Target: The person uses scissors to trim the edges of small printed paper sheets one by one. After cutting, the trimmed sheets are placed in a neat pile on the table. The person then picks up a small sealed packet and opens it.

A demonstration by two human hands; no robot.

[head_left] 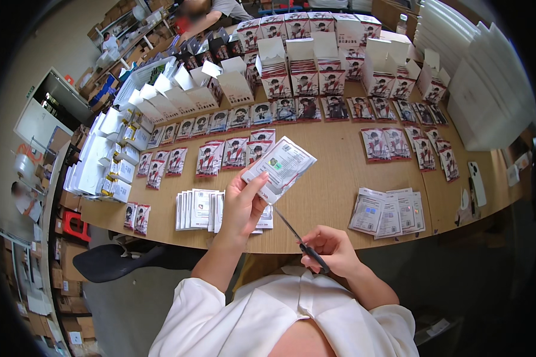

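My left hand is closed around white-and-grey card packets, held up over the table with printed backs showing. My right hand, near the table's front edge, grips black-handled scissors. Their slim metal blade points up and left, its tip at the lower end of the packets. Partly behind my left forearm, a row of similar white packets lies on the table. Off to the right is a fanned group of white packets. Red-and-white character packets lie in small groups farther back.
Across the wooden table runs a long row of character cards. Behind it stand open printed boxes. White boxes line the left side; a phone lies at the right. A black chair is at the front left.
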